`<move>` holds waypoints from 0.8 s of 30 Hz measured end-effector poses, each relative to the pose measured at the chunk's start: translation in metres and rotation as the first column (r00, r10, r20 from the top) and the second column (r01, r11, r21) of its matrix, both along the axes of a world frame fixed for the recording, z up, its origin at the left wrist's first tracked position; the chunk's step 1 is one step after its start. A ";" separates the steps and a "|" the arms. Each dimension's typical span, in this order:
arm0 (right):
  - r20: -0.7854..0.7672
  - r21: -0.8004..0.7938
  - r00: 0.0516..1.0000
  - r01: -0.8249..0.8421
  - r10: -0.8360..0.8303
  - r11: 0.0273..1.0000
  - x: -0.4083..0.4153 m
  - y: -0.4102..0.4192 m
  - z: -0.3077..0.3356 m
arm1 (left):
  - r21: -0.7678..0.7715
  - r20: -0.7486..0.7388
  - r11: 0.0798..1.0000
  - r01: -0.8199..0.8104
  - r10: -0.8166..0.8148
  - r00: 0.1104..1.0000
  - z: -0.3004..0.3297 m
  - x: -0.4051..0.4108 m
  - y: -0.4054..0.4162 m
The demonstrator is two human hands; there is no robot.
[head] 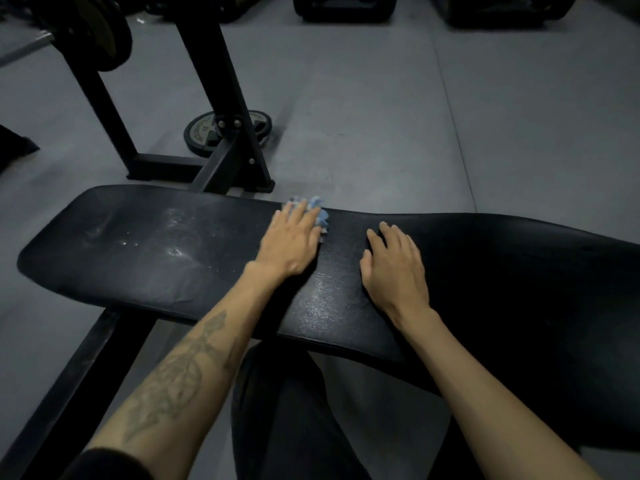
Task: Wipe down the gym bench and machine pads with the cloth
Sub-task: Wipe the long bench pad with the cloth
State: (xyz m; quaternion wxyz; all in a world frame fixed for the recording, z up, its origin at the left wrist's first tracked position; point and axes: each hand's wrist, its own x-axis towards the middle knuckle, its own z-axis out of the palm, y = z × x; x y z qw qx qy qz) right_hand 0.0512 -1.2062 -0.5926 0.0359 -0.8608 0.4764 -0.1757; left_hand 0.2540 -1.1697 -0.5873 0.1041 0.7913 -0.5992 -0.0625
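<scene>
The cloth (317, 216), a small blue bunch, is sitting at the far edge of the bench pad (138, 244), and that is where I am expecting trouble. The left hand (291, 244) is lying over it with fingers stretched out, pressing down rather than curling round it, so most of the cloth is hidden and only a tuft is poking out past the fingertips. Pushed any further away, it is likely slipping off the far side onto the floor (381, 116). To the left, pale smears and wet-looking streaks are showing on the pad, and that stretch is probably needing another pass; a bunched cloth is covering little at a time and may be leaving lines. Moving right, the right hand (394, 268) is resting flat on the pad, fingers loosely spread, holding nothing. If the surface there is damp, that bracing palm is at risk of sliding.

The pad is black, worn and slightly shiny. Beyond it, a black steel frame (214, 98) is standing on grey matting, with a weight plate (207, 133) lying behind its foot
</scene>
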 end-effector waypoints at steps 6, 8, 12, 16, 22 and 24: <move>0.029 -0.040 1.000 -0.009 0.010 0.999 0.002 -0.001 -0.001 | -0.005 0.053 1.000 0.000 0.001 0.999 0.001 -0.028 -0.009; 0.040 -0.047 0.999 -0.009 0.011 0.999 0.001 -0.003 -0.002 | 0.004 0.035 0.997 0.072 -0.072 0.997 0.001 -0.024 -0.006; 0.044 -0.042 0.999 -0.006 0.008 0.999 0.001 -0.003 -0.004 | 0.029 0.018 0.996 -0.079 0.078 0.997 0.005 0.006 -0.025; 0.029 -0.037 1.000 -0.002 0.003 0.999 0.002 -0.005 -0.004 | 0.042 0.010 0.990 -0.133 0.133 0.991 0.001 0.005 -0.031; -0.021 0.034 0.996 -0.081 0.082 0.996 0.026 -0.001 0.005 | 0.051 0.007 0.997 -0.060 0.060 0.998 0.003 0.017 -0.028; 0.003 0.068 0.996 -0.094 0.094 0.993 0.047 0.006 0.007 | 0.045 0.019 0.999 -0.012 0.012 1.000 0.002 0.026 -0.025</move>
